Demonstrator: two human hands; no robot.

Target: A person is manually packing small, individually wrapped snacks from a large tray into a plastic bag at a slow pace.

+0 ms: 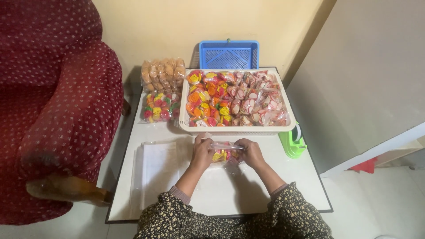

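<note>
A small clear bag of coloured sweets (225, 154) lies on the white table (221, 194) just in front of the white basket. My left hand (202, 153) grips the bag's left side and my right hand (251, 152) grips its right side. Both sets of fingers pinch the bag's folded top edge between them. The white basket (236, 130) beyond my hands is full of packed bags, orange and yellow ones on the left, pink and white ones on the right.
A stack of clear empty bags (155, 170) lies left of my hands. A green tape dispenser (293, 142) stands at the right. Behind are bags of brown biscuits (162, 73), mixed-colour sweets (159, 108) and a blue basket (228, 55). A red armchair (57, 106) borders the left.
</note>
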